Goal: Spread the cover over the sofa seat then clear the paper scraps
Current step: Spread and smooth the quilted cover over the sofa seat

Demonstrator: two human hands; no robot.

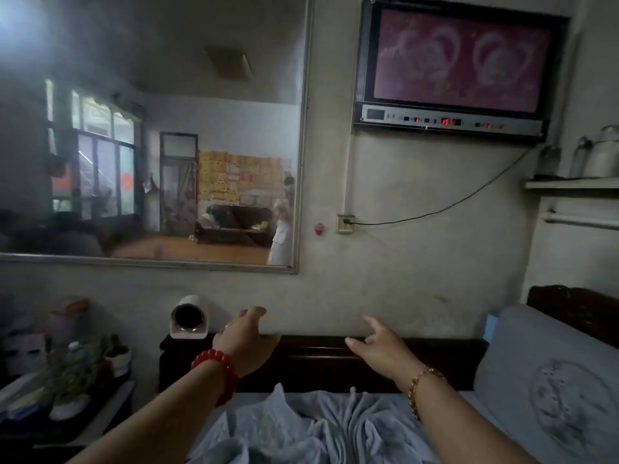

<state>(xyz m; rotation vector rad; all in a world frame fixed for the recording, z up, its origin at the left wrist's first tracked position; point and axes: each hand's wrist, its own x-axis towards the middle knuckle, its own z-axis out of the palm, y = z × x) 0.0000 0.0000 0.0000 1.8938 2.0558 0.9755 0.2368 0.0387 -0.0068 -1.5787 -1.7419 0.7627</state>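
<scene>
A pale blue cover lies crumpled and wrinkled on the sofa seat at the bottom middle. Above it runs the sofa's dark wooden arm against the wall. My left hand, with a red bead bracelet on the wrist, reaches over that dark wood with fingers relaxed and holds nothing. My right hand, wearing a gold bead bracelet, is stretched forward beside it, fingers spread and empty. Both hands are above the cover, not touching it. No paper scraps are in view.
A grey-blue cushion leans on the sofa back at right. A small white camera-like device stands on the dark wood left of my hands. A cluttered side table with plants is at left. A mirror and wall screen hang above.
</scene>
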